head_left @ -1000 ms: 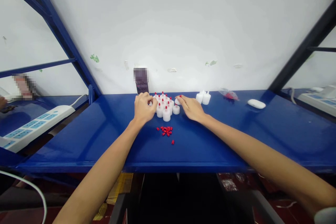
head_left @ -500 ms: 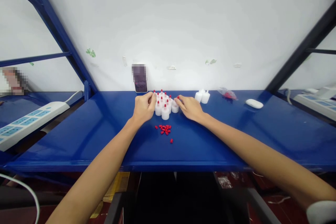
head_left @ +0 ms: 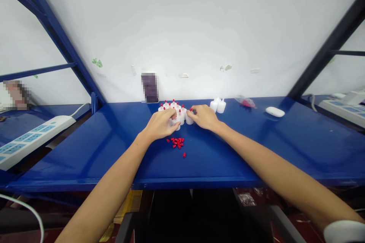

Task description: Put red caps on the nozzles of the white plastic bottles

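A cluster of small white squeeze bottles (head_left: 181,117) with red tips stands on the blue table. My left hand (head_left: 159,123) is at the front left of the cluster, thumb and forefinger apart, with bottles showing in the gap; whether it touches them I cannot tell. My right hand (head_left: 205,117) pinches a red cap (head_left: 191,109) at the top of the rightmost bottle (head_left: 189,119), which stands upright. In front of the cluster lie several loose red caps (head_left: 178,142), and one single cap (head_left: 184,155) lies nearer the table's front edge.
Two more white bottles (head_left: 220,106) stand right of my right hand. Behind them are a clear bag with red pieces (head_left: 247,102) and a white oval case (head_left: 275,112). A phone (head_left: 150,89) leans against the wall. At the left lies a power strip (head_left: 37,136).
My left hand has moved right and toward me, and its thumb and forefinger have parted. My right hand stays at the rightmost bottle's cap. The view has shifted slightly.
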`<state>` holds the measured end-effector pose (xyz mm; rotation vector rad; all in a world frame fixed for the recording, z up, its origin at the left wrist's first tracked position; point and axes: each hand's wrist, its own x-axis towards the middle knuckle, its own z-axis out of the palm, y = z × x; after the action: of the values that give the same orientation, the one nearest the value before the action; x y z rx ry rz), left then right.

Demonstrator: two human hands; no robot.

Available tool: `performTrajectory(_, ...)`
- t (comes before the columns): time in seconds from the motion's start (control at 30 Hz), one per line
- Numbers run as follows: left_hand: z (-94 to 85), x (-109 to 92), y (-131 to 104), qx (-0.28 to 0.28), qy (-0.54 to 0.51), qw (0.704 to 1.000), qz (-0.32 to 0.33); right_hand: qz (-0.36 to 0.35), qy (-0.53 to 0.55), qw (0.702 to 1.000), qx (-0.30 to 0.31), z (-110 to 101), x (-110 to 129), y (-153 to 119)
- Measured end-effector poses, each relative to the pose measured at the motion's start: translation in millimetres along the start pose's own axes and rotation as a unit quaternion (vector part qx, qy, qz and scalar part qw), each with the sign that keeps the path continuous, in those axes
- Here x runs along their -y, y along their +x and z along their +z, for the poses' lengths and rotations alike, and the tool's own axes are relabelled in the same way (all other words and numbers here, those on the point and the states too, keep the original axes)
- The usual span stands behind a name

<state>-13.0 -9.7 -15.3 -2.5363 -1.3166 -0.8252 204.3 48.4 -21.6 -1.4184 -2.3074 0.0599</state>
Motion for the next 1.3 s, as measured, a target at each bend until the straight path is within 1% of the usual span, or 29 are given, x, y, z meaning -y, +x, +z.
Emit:
performTrajectory(0.13,3.2,4,0,-0.003,0.003,1.0,-0.002,0.003,0.049,0.999,-0.004,3,0,2)
performTrajectory(0.2,3.7,4,0,-0.002,0.004,1.0,-0.006,-0.005,0.093,0.995,-0.027,0,0,1)
performTrajectory(0.27,3.3,2,0,-0.002,0.001,1.0,-0.011,-0.002,0.135,0.988,-0.074,-9,-3,0)
performTrajectory(0.33,2.1,0,0,-0.006,-0.009,1.0,-0.017,0.017,0.176,0.972,-0.155,-25,-13,0)
performTrajectory(0.37,1.4,-2,1,-0.011,-0.016,1.0,-0.02,0.031,0.2,0.957,-0.206,-34,-21,1)
performTrajectory(0.4,0.7,-3,0,-0.017,-0.023,0.999,-0.021,0.042,0.228,0.933,-0.274,-43,-31,4)
performTrajectory(0.43,0.0,-4,0,-0.024,-0.03,0.999,-0.021,0.045,0.258,0.908,-0.328,-50,-42,7)
performTrajectory(0.47,-0.7,-5,0,-0.033,-0.037,0.999,-0.021,0.048,0.299,0.883,-0.36,-56,-55,11)
performTrajectory(0.53,-1.7,-6,0,-0.051,-0.046,0.997,-0.02,0.069,0.392,0.836,-0.378,-62,-80,22)
performTrajectory(0.57,-2.2,-6,0,-0.059,-0.049,0.997,-0.02,0.07,0.428,0.819,-0.376,-62,-92,27)
performTrajectory(0.63,-2.8,-5,0,-0.069,-0.05,0.996,-0.02,0.06,0.464,0.808,-0.358,-55,-109,35)
performTrajectory(0.7,-3.3,-5,0,-0.076,-0.05,0.996,-0.019,0.046,0.495,0.804,-0.326,-45,-117,40)
performTrajectory(0.73,-3.5,-5,0,-0.079,-0.05,0.995,-0.018,0.042,0.499,0.807,-0.312,-40,-119,41)
performTrajectory(0.83,-3.8,-5,0,-0.085,-0.049,0.995,-0.013,0.03,0.478,0.829,-0.287,-28,-118,42)
performTrajectory(0.97,-3.7,-5,1,-0.085,-0.051,0.995,-0.012,0.029,0.424,0.862,-0.274,-19,-119,41)
performTrajectory(1.03,-3.9,-5,1,-0.085,-0.055,0.995,-0.012,0.038,0.4,0.872,-0.279,-15,-122,41)
performTrajectory(1.1,-4.4,-5,1,-0.084,-0.057,0.995,-0.015,0.06,0.38,0.877,-0.286,-12,-125,41)
performTrajectory(1.2,-5.8,-7,1,-0.081,-0.061,0.995,-0.024,0.095,0.362,0.884,-0.281,-9,-125,37)
performTrajectory(1.3,-7.2,-8,0,-0.087,-0.07,0.993,-0.032,0.115,0.363,0.881,-0.28,-10,-120,30)
